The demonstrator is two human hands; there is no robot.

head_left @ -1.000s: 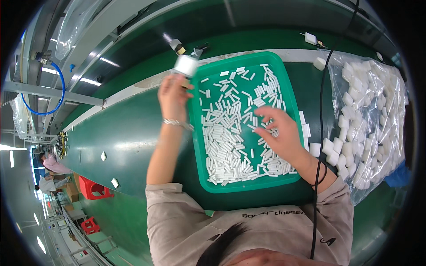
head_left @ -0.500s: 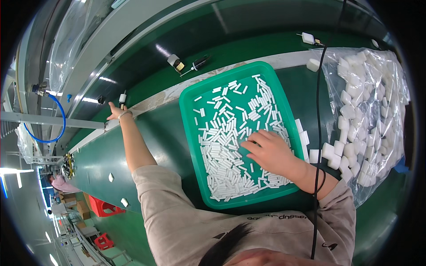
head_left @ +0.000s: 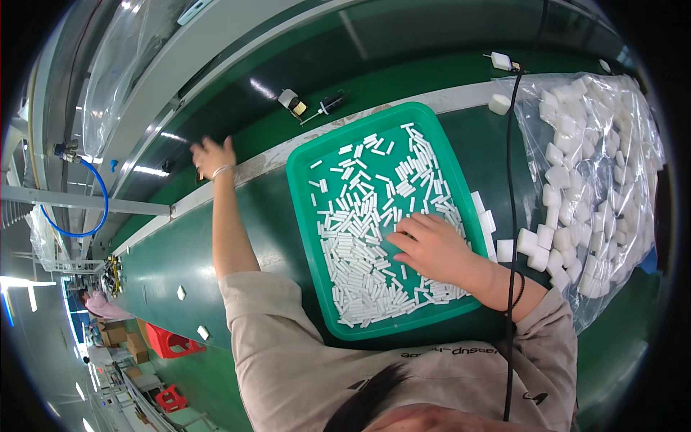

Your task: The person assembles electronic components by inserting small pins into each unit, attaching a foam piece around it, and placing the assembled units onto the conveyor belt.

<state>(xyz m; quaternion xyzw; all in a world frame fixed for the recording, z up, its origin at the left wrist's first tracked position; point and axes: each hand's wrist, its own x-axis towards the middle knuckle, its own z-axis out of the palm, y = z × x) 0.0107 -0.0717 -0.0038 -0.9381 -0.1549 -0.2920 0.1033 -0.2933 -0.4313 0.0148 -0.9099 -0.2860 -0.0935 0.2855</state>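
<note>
My left hand (head_left: 212, 158) is stretched out at the far left over the dark green belt, its fingers spread and nothing visible in them. A small dark and tan part (head_left: 199, 176) shows just below it, mostly covered. My right hand (head_left: 433, 248) rests over the green tray (head_left: 297, 209), fingers loosely bent, thumb and forefinger apart. Its fingertips are among many short white sticks (head_left: 360, 248) heaped in the tray; what lies under the palm is hidden.
On the belt are a white block-shaped device (head_left: 292, 102), a black-bodied part with a thin tip (head_left: 331, 103) and another white device (head_left: 502, 62). At right, a clear plastic bag (head_left: 536, 144) holds white blocks (head_left: 568, 183). A black cable (head_left: 512, 180) hangs across the view.
My left hand has moved right and farther away, and now hides the white device seen beside it. The belt's nearer devices sit slightly farther right. My right hand stays over the tray.
</note>
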